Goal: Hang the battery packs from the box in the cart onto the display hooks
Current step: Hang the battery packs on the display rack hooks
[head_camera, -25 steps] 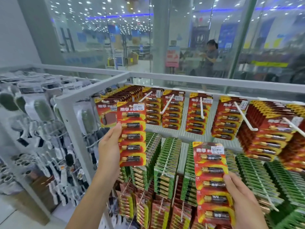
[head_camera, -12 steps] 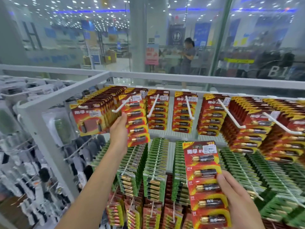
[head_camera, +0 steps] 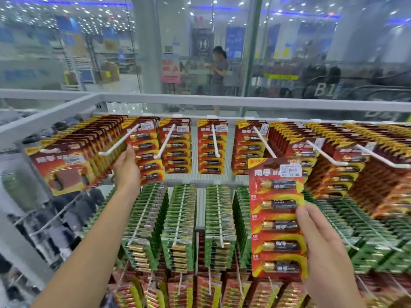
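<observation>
Fingers of the left hand (head_camera: 126, 168) are hidden behind the far pack (head_camera: 149, 156), and the thumb lies up along its left edge, so the hand grips it from the left side. This red pack hangs tilted in the top row, second column from the left. Its top sits far along a white hook (head_camera: 120, 142). The rod comes out at the pack's top and runs near-left to a bare, upturned tip. Just left of it the leftmost packs (head_camera: 64, 165) fill their hook to the tip. To its right, more red packs (head_camera: 176, 150) hang on their own hooks across the top row.

The right hand (head_camera: 322, 247) holds the near pack (head_camera: 278, 218) upright by its right edge. The thumb presses on the front beside the second battery, and the other fingers are behind the card, out of sight. The pack shows five batteries in a column and a white label (head_camera: 290, 170) reading 12.00 at its top right. It is near and right of centre, in front of the green packs (head_camera: 180, 218) of the middle row, and not yet hung.

A lower row (head_camera: 211, 290) of red packs hangs below the green. A white rail (head_camera: 222, 103) caps the display. Beyond it is glass (head_camera: 66, 52), with a person (head_camera: 219, 70) standing on the far side.
</observation>
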